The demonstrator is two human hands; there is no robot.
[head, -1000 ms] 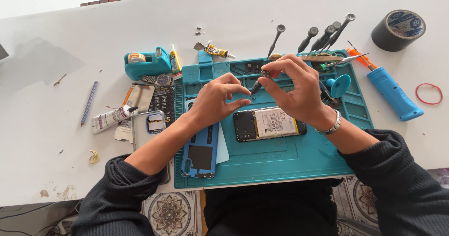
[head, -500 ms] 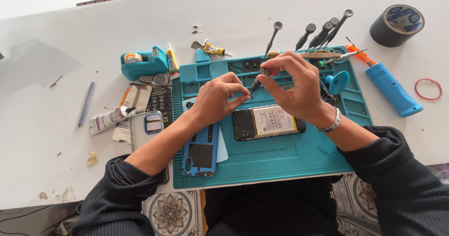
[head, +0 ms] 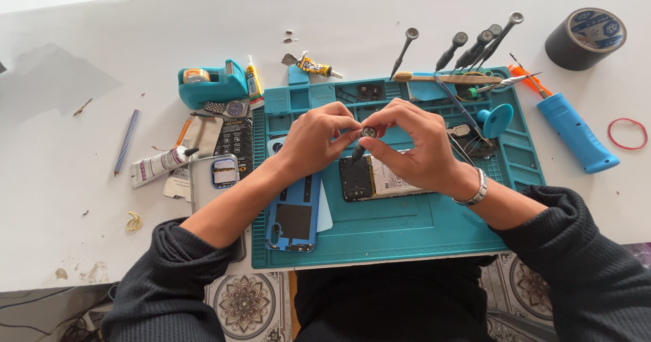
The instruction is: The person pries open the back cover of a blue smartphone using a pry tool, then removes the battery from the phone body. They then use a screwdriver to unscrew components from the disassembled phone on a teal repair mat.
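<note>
Centrally, both hands, left hand point(head: 319, 138) and right hand point(head: 413, 145), together pinching small screwdriver point(head: 363, 142) above opened phone point(head: 373, 177); mat point(head: 407, 233) near edge bare.

Teal work mat point(head: 407, 230) as landmark. Open strip along its near edge, in front of the opened phone point(head: 376, 178). Far edge blocked by a row of upright screwdrivers point(head: 475, 47), a brush and tweezers. Left of the mat: crowded with a tape dispenser point(head: 210, 84), glue tube point(head: 159, 166) and phone case point(head: 213, 179); bare table beyond the striped pen point(head: 126, 141). Right of the mat: blue-handled tool point(head: 576, 132), red rubber band point(head: 627, 133), black tape roll point(head: 584, 37). Centre taken by left hand point(head: 319, 142) and right hand point(head: 413, 145), pinching a small screwdriver point(head: 363, 142). Blue back cover point(head: 293, 210) on the mat's left part.
</note>
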